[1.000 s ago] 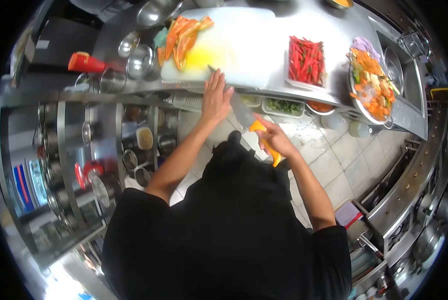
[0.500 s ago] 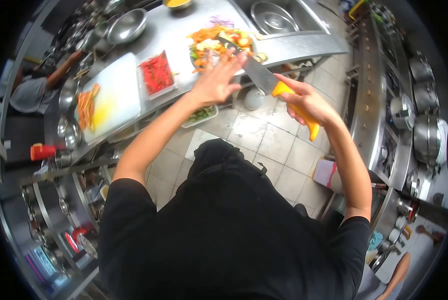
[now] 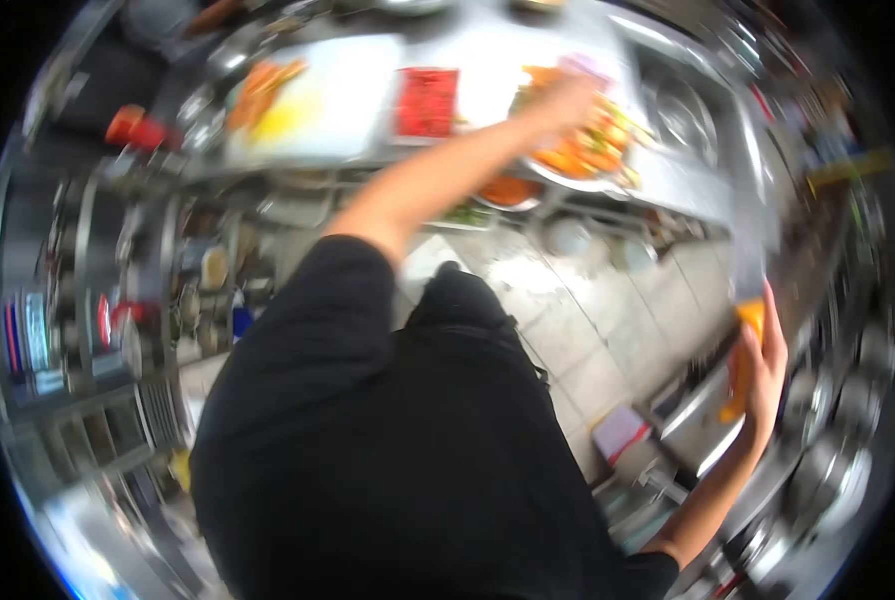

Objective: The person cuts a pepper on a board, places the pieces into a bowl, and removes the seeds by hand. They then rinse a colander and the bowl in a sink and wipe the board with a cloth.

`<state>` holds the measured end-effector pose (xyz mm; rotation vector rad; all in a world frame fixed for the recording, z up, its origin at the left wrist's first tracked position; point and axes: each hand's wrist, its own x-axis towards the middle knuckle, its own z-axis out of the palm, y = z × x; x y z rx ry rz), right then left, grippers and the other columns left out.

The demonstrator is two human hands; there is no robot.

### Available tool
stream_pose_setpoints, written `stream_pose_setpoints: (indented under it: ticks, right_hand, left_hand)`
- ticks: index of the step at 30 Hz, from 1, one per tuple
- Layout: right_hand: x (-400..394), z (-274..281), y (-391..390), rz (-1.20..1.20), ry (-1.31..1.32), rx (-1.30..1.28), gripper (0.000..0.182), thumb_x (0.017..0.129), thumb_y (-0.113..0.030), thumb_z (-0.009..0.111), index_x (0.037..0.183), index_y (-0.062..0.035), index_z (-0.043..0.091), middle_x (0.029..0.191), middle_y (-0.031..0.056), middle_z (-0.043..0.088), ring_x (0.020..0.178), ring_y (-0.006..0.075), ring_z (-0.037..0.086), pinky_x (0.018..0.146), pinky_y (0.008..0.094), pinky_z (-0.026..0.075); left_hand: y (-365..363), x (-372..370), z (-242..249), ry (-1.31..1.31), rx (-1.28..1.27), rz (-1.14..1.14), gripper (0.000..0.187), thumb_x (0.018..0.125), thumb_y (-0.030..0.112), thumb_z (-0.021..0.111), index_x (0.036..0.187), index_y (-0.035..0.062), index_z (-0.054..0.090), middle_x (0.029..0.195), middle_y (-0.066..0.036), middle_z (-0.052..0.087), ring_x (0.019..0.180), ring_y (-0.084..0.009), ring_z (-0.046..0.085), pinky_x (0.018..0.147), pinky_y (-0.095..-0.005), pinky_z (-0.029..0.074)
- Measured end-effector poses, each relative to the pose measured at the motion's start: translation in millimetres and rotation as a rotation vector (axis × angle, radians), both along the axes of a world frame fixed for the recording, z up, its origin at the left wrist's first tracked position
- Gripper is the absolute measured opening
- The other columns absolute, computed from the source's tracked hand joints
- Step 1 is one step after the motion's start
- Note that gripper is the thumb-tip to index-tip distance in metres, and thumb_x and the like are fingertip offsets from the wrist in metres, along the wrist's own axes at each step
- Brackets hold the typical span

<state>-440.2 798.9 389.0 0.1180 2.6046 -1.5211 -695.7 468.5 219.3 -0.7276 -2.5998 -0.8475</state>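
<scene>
My right hand point(image 3: 765, 365) grips the yellow handle of a large kitchen knife point(image 3: 751, 315) out at the right, its blurred blade pointing away from me past the counter's end. My left hand point(image 3: 566, 103) reaches over a plate heaped with cut vegetables point(image 3: 598, 150), orange, green and pale pieces among them. Motion smears its fingers, and it covers part of the heap. Close beyond that hand lies a little pile of purple slices point(image 3: 590, 66), like onion.
Left of the plate are a tray of red strips point(image 3: 428, 103) and a white cutting board point(image 3: 353, 75) with orange strips point(image 3: 263, 93) and a yellow stain. A sink basin point(image 3: 686, 115) sits at the right. Below the counter stands a bowl of orange food point(image 3: 511, 192).
The knife has swung away from the vegetables to the far right with my right hand. My left hand has moved over the heap toward the purple slices. The whole view has turned.
</scene>
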Motion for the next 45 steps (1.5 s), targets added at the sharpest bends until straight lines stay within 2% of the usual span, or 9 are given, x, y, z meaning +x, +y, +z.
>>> stream_pose_setpoints:
  ticks: [6, 10, 12, 15, 20, 26, 32, 37, 45]
  right_hand:
    - [-3, -46, -89, 0.142, -0.056, -0.049, 0.061, 0.085, -0.003, 0.054, 0.142, -0.0122, 0.036, 0.075, -0.0014, 0.054, 0.051, 0.0037, 0.043, 0.043, 0.018, 0.037]
    - [-49, -100, -258, 0.495, -0.311, -0.219, 0.068, 0.077, 0.006, 0.053, 0.14, -0.011, 0.038, 0.108, -0.0001, 0.055, 0.073, 0.0054, 0.05, 0.059, 0.018, 0.043]
    - [-82, -168, -342, 0.681, 0.07, -0.209, 0.07, 0.075, 0.003, 0.053, 0.141, -0.0085, 0.034, 0.138, 0.0178, 0.044, 0.119, 0.0237, 0.049, 0.097, 0.03, 0.038]
    - [-131, -214, -467, 0.726, 0.162, -0.012, 0.07, 0.069, 0.0, 0.056, 0.136, -0.0024, 0.036, 0.124, 0.0285, 0.049, 0.115, 0.0435, 0.046, 0.099, 0.0421, 0.037]
    - [-162, -242, -576, 0.651, 0.178, 0.06, 0.066, 0.069, 0.001, 0.054, 0.132, 0.0034, 0.035, 0.11, 0.031, 0.052, 0.107, 0.0442, 0.048, 0.089, 0.0477, 0.044]
    - [-127, -156, -454, 0.561, 0.433, -0.541, 0.04, 0.065, 0.004, 0.055, 0.104, -0.002, 0.062, 0.11, 0.0179, 0.056, 0.105, 0.0365, 0.053, 0.086, 0.0441, 0.045]
    - [-200, -160, -133, -0.382, 0.742, 0.28, 0.042, 0.067, 0.018, 0.049, 0.099, -0.0032, 0.064, 0.098, 0.0104, 0.061, 0.078, 0.0194, 0.059, 0.064, 0.0303, 0.05]
    - [-210, -251, -63, 0.0, 0.209, 0.415, 0.063, 0.067, -0.015, 0.072, 0.127, -0.0153, 0.053, 0.128, 0.0177, 0.043, 0.113, 0.0362, 0.046, 0.094, 0.0428, 0.041]
    - [-311, -280, -33, 0.153, 0.523, 0.197, 0.021, 0.067, -0.001, 0.063, 0.087, -0.0072, 0.057, 0.099, 0.0141, 0.052, 0.098, 0.0347, 0.052, 0.08, 0.0418, 0.046]
  left_hand:
    - [-88, 226, 10, -0.265, 0.359, -0.1, 0.07, 0.076, -0.011, 0.041, 0.142, 0.0096, 0.03, 0.146, -0.01, 0.033, 0.123, -0.0303, 0.044, 0.101, -0.037, 0.038]
    - [-172, 454, -225, -0.903, 0.561, 0.824, 0.04, 0.089, 0.018, 0.051, 0.126, 0.005, 0.051, 0.126, -0.018, 0.054, 0.116, -0.031, 0.052, 0.093, -0.0348, 0.043]
    - [-170, 530, -221, -1.325, 1.1, 1.019, 0.04, 0.09, 0.02, 0.049, 0.126, 0.004, 0.05, 0.127, -0.018, 0.053, 0.116, -0.0296, 0.051, 0.094, -0.0345, 0.042]
    - [-155, 536, -197, -1.417, 1.766, 0.973, 0.041, 0.092, 0.024, 0.047, 0.127, 0.0026, 0.049, 0.127, -0.017, 0.052, 0.117, -0.0274, 0.05, 0.095, -0.0341, 0.04]
    - [-183, 452, -155, -1.335, 2.04, 0.775, 0.045, 0.095, 0.03, 0.044, 0.128, 0.0002, 0.048, 0.128, -0.015, 0.051, 0.117, -0.0237, 0.048, 0.098, -0.0334, 0.038]
    - [-206, 362, -143, -1.489, 1.68, 0.431, 0.047, 0.095, 0.032, 0.046, 0.129, -0.0009, 0.046, 0.127, -0.014, 0.05, 0.118, -0.0226, 0.047, 0.099, -0.0335, 0.037]
    - [-211, 320, -187, -1.255, 0.746, 0.387, 0.043, 0.087, 0.015, 0.059, 0.125, -0.004, 0.049, 0.124, -0.014, 0.053, 0.116, -0.022, 0.05, 0.097, -0.0333, 0.038]
    - [-122, 204, -84, -1.121, 0.732, 0.258, 0.027, 0.088, 0.01, 0.056, 0.112, -0.0028, 0.057, 0.103, -0.01, 0.064, 0.095, -0.0169, 0.06, 0.09, -0.0293, 0.043]
    - [15, 236, -77, -1.093, 0.833, 0.559, 0.022, 0.09, 0.006, 0.051, 0.111, 0.0005, 0.057, 0.1, -0.008, 0.065, 0.088, -0.0139, 0.062, 0.079, -0.0242, 0.044]
